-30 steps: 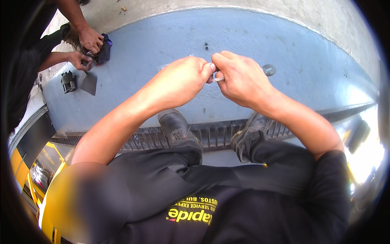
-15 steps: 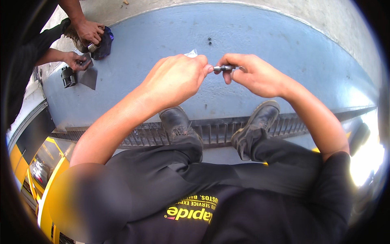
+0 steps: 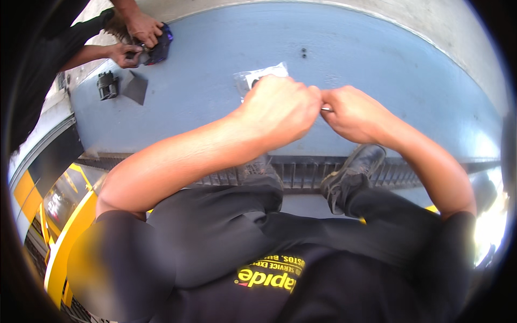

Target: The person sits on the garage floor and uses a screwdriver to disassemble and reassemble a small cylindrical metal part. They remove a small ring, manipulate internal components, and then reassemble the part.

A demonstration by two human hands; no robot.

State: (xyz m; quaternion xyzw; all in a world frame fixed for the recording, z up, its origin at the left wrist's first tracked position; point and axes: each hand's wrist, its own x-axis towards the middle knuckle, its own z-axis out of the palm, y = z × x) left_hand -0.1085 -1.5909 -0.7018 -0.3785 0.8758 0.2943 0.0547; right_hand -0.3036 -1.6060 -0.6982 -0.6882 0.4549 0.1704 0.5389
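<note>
My left hand [image 3: 280,110] and my right hand [image 3: 353,113] meet above a blue-grey work surface [image 3: 226,64]. Both are closed on a small metal part [image 3: 327,109], of which only a short silvery bit shows between the fingers. A clear plastic bag with a white label [image 3: 258,75] lies on the surface just behind my left hand, partly hidden by it.
At the far left another person's two hands [image 3: 134,37] hold a dark purple-blue object [image 3: 160,46]. A small black part [image 3: 106,85] and a dark flat piece [image 3: 134,87] lie nearby. A metal grate [image 3: 301,173] runs below the surface's edge, with my shoes on it.
My hands have come together again; the dark part seen between them half a second ago is now nearly hidden in the fingers. The plastic bag is more in view behind my left hand.
</note>
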